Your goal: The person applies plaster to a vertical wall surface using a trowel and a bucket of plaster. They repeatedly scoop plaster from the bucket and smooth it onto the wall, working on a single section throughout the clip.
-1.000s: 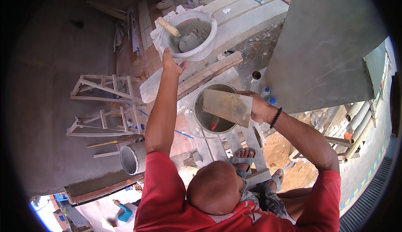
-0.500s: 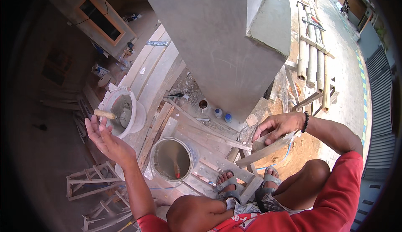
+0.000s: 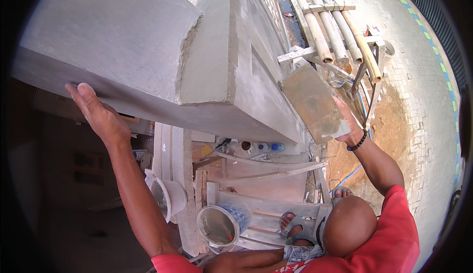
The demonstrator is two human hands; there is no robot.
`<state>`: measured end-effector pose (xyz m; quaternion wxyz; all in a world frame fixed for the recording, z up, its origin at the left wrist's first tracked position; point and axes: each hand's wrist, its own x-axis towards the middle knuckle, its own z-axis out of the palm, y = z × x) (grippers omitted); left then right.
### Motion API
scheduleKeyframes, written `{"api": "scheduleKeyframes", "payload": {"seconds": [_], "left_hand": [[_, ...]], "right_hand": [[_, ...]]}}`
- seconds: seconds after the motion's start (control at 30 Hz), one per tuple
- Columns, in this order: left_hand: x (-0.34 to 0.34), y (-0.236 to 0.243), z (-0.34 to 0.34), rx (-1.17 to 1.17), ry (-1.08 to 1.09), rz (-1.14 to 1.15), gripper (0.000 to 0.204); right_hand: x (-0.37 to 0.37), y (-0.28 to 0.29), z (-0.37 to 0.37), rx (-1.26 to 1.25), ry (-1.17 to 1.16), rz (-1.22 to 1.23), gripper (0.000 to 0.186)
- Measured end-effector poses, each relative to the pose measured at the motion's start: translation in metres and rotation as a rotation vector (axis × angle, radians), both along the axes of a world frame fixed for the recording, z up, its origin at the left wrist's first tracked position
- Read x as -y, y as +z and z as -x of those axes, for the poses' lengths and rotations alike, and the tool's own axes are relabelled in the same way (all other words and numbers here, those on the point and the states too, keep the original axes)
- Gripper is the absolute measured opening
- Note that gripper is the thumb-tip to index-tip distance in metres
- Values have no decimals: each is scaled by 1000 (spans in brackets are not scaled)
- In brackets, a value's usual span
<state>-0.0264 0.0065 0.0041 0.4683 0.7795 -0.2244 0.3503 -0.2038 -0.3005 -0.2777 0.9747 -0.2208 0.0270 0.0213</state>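
Note:
My left hand [image 3: 101, 113] is open, its fingers stretched out along the lower side edge of a grey plastered column [image 3: 143, 76]; whether they touch the surface I cannot tell. At the column's right, my right hand [image 3: 347, 122] grips a flat rectangular plastering float [image 3: 315, 103], its broad face smeared with brown and grey. The float is tilted close to the column's right face, and its handle is hidden. A rough ridge of plaster [image 3: 187, 51] runs down the column near its projecting corner.
Below stand a white bucket [image 3: 175, 199] of grey mix and a pail [image 3: 217, 226] of murky water with something red-tipped in it. Bottles [image 3: 278, 147] and a cup stand at the column's foot. Bamboo poles [image 3: 340, 39] rest on a wooden trestle at right. I squat on planks [image 3: 266, 204].
My left hand has left the bucket with the wooden-handled tool and risen to the column. My right hand has raised the float outward beside the column. The view has shifted.

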Motion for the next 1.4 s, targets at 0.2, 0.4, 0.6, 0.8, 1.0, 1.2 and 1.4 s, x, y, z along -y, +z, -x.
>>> {"api": "scheduleKeyframes", "payload": {"seconds": [0.2,0.4,0.6,0.8,1.0,1.2,1.4], "left_hand": [[8,-2,-19,-4,2,42,105],[18,-2,-21,37,-49,34,114],[24,-2,-16,30,2,48,110],[26,-3,-19,76,-28,43,104],[26,-3,-20,80,-29,29,102],[29,-3,-17,77,-40,4,100],[26,-5,-19,89,-21,35,100]], "right_hand": [[-7,17,-79,289,-78,102,60],[14,20,-154,464,-203,177,60],[20,33,-179,480,-225,290,61],[16,40,-185,435,-305,452,61],[3,38,-191,455,-494,587,59],[-11,28,-176,423,-596,855,54],[-8,16,-161,305,-783,872,51]]}}
